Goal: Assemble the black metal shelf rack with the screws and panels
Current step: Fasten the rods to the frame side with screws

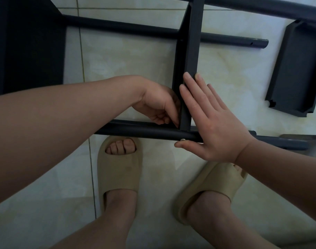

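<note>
Shelf panel (188, 51) between left grip (159, 103), flat right hand (216, 126).

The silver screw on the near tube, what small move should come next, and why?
Probably move the right hand onto the screw and turn it in. Its head shows on the near tube just where the cross panel meets it. That hand lies flat against the panel, thumb beside the screw, and the left hand curls at the joint.
</note>
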